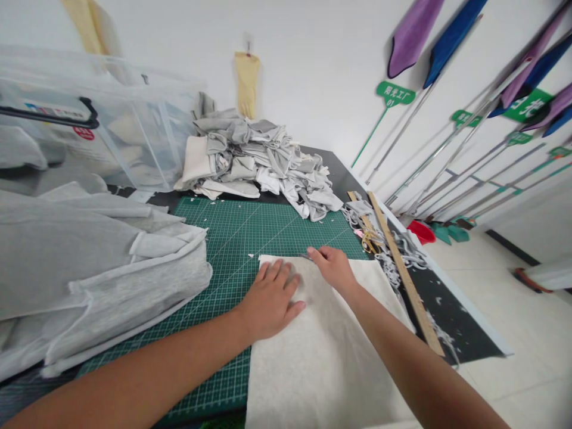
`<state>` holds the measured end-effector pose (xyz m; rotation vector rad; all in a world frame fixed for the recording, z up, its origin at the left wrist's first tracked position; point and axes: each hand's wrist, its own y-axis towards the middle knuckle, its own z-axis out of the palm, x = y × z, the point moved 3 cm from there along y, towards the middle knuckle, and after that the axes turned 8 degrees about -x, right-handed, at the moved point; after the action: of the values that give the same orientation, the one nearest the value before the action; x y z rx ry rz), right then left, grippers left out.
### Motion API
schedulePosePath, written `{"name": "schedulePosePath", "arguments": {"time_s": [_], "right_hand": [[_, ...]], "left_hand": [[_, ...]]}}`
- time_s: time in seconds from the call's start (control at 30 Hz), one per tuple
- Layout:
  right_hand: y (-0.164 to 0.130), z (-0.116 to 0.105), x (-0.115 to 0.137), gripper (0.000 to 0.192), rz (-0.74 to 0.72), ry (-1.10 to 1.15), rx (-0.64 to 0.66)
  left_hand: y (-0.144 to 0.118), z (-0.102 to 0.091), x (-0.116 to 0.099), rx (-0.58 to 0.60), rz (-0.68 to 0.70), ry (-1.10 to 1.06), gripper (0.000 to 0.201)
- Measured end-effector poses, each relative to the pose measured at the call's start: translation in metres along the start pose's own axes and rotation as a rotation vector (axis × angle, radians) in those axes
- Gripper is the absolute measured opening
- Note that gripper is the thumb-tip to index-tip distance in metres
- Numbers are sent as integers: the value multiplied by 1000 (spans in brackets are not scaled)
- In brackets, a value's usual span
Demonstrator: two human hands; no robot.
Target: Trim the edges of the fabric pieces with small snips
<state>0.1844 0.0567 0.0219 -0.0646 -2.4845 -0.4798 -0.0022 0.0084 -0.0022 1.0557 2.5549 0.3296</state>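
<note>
The left hand [268, 298] lies flat, fingers spread, on the cream fabric sheet [322, 351] over the green cutting mat [232, 238]; the right hand [333, 268] has its grip pinched at the sheet's far edge. Beyond the mat sits a grey fabric pile [263, 161].

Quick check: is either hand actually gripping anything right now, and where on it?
Left hand lies flat on the white cloth near its far edge. Right hand pinches something small at that edge; what it is cannot be told.

Matt cream cloth [326, 351] on a rubbery green cutting mat [232, 238]; wooden ruler [404, 274].
</note>
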Motion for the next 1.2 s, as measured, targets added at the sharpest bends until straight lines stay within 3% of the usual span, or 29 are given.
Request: {"name": "schedulePosePath", "arguments": {"time_s": [0.17, 0.33, 0.63, 1.2], "right_hand": [[11, 32, 40, 54, -56, 27, 134], [11, 51, 36, 49, -106, -93, 167], [24, 45, 15, 54, -89, -140, 151], [22, 41, 15, 50, -122, -279, 171]], "left_hand": [[0, 1, -1, -4, 7, 3, 58], [2, -2, 0, -10, -30, -5, 62], [10, -7, -3, 48, -54, 2, 52], [5, -2, -5, 71, -78, 108, 56]]}}
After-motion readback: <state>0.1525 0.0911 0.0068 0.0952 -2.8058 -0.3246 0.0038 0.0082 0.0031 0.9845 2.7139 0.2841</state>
